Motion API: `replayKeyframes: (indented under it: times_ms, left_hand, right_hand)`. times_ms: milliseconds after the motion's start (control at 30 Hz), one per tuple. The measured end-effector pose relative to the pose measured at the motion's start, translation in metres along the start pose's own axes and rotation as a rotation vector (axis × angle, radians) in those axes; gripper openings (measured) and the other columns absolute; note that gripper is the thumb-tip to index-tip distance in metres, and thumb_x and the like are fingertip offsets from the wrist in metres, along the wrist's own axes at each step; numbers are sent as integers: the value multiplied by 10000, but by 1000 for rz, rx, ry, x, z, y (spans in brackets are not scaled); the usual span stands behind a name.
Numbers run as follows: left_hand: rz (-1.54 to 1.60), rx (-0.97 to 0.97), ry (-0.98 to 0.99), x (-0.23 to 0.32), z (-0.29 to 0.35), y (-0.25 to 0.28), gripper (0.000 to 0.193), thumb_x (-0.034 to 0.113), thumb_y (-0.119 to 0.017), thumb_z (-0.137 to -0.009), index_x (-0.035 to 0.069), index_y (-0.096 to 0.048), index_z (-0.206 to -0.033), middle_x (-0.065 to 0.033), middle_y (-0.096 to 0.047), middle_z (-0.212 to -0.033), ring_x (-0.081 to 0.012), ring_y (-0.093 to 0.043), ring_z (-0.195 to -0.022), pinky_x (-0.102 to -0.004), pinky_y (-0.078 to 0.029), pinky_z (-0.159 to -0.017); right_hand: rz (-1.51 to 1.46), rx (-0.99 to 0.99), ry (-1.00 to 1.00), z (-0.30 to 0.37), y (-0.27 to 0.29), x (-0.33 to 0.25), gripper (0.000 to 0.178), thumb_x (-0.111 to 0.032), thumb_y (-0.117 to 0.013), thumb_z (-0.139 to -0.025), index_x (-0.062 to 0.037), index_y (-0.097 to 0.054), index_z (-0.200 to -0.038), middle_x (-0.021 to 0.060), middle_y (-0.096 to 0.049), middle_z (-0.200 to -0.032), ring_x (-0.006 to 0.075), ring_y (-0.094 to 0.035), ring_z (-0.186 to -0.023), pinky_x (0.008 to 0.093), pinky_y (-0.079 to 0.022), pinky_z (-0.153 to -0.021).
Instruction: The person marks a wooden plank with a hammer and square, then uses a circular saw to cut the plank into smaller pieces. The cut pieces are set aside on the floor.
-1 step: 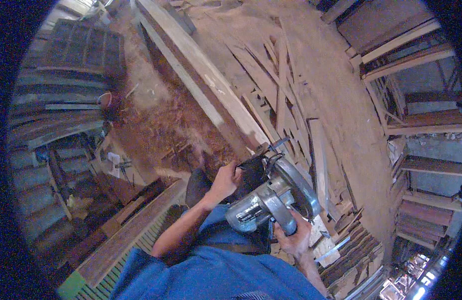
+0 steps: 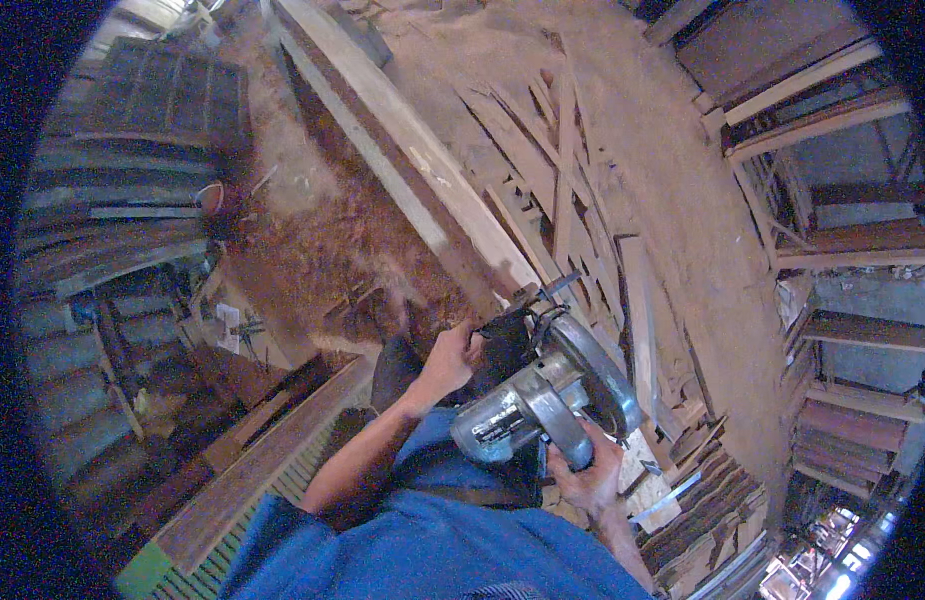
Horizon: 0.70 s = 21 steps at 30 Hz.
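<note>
A metal-bodied circular saw is held in front of my waist, at the near end of a long wooden beam. My right hand is wrapped round the saw's rear handle. With closed fingers, my left hand grips the front part of the saw near its base plate. The saw's rounded blade guard faces right; the blade itself cannot be made out. Beside the beam, on its left, runs a thinner pale strip of wood with a dark gap between them.
Loose planks and offcuts lie on the dusty floor right of the beam. Stacked boards are near my right arm. Sawdust covers the ground at left. A slatted bench stands by my left elbow; timber racks line the right.
</note>
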<state>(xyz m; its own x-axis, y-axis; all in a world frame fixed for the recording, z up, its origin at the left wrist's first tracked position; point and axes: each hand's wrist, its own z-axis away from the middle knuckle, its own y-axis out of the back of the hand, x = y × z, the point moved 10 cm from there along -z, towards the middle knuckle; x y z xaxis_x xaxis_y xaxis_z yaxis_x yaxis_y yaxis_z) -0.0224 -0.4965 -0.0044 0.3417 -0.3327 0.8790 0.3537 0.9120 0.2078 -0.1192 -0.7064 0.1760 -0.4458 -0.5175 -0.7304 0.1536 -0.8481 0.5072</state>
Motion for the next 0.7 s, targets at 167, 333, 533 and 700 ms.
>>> replayKeyframes:
  times_ms: [167,333,533,700]
  left_hand:
    - [-371,62,74,8,2,9,200,155,-625,-831,-28,-589,-901,-250,-643,-732,-452,-650,-746,-552,-478,-667]
    - [-147,35,169,-11,4,1,245,208,-610,-872,-35,-591,-895,-295,-640,-791,-481,-636,-772,-551,-483,-679]
    - [-130,81,41,-5,3,5,157,106,-603,-829,-40,-550,-846,-297,-605,-748,-503,-605,-755,-548,-452,-655]
    - [-122,41,-3,-2,-1,3,134,59,-596,-774,-33,-500,-791,-279,-574,-705,-509,-580,-738,-541,-431,-631]
  right_hand:
    - [49,-40,9,3,-6,10,596,-179,-822,-672,-19,-625,-1212,184,-719,-1008,324,-714,-906,414,-566,-815]
    - [69,-29,81,3,-9,18,629,-205,-831,-659,-31,-621,-1225,185,-714,-1055,337,-707,-925,430,-552,-856]
    - [75,-41,102,2,-4,13,639,-212,-838,-656,-24,-618,-1226,188,-711,-1078,338,-707,-969,426,-556,-872]
    - [18,-59,76,1,-6,10,613,-181,-833,-663,-21,-619,-1214,187,-709,-1079,326,-713,-958,412,-571,-843]
